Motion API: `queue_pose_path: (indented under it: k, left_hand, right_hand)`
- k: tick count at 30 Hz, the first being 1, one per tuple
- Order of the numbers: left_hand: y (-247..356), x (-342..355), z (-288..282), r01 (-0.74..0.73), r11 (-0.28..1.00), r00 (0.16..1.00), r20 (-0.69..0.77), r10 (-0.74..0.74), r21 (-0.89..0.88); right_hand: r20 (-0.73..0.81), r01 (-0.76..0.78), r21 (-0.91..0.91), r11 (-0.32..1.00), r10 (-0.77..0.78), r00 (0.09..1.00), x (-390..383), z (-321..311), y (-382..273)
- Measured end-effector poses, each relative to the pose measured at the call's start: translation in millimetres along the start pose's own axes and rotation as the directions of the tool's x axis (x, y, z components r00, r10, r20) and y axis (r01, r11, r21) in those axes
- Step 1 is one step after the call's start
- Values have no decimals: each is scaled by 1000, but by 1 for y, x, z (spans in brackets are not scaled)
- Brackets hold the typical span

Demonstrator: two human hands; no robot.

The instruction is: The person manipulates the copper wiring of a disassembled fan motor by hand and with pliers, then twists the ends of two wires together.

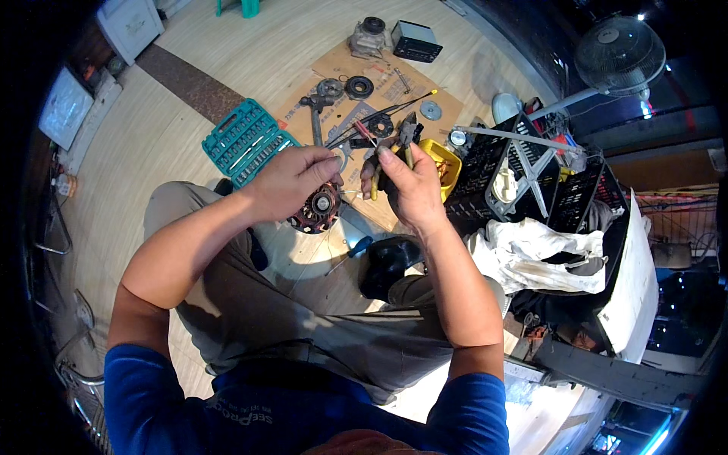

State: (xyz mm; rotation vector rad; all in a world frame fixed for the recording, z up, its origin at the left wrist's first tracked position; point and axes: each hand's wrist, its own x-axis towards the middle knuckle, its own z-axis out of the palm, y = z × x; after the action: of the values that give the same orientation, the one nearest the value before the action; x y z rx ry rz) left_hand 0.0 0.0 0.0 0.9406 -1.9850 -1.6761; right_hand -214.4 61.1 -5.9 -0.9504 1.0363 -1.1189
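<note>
My left hand [299, 178] is closed on the top of a round motor part [315, 216] with copper windings and a metal hub. My right hand [409, 186] grips pliers [374, 188] with yellow handles; dark jaws of a tool stick up above the thumb. A thin red-handled tool [364, 130] shows just past the right thumb. A pale thin wire or rod [350, 192] runs between the motor part and the right hand, its ends unclear. A blue-handled screwdriver [356, 246] lies on the floor below the hands.
A teal socket case [235, 133], cardboard [311, 76] bearing metal parts, a yellow container [451, 163], a metal housing [368, 42] and boxy car stereo [415, 45] lie ahead. Black crates [565, 182], white cloths [531, 258] and a standing fan [618, 53] are right. My crossed legs [197, 205] are below.
</note>
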Motion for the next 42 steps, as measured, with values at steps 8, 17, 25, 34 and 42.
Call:
queue_pose_path:
  k: [8, 17, 25, 34, 42]
  left_hand:
    - [-10, 2, 15, 78, 995, 992, 91, -82, 55]
    - [-5, 7, 20, -56, 979, 998, 44, 48, 198]
    - [-19, 11, 26, -84, 967, 992, -76, 105, 241]
    - [-9, 17, 27, -142, 979, 989, -23, 146, 144]
    - [-10, 21, -8, 24, 842, 994, -77, -78, -538]
  right_hand:
    - [-131, 147, 47, 988, -140, 982, 4, 17, 14]
    - [-282, 185, -35, 982, -187, 941, 11, 29, 21]
    - [-547, 85, -399, 913, -311, 777, 18, 36, 40]
    - [-470, 84, -282, 956, -213, 857, 24, 28, 28]
    - [-150, 154, -787, 598, -428, 891, -7, 2, -26]
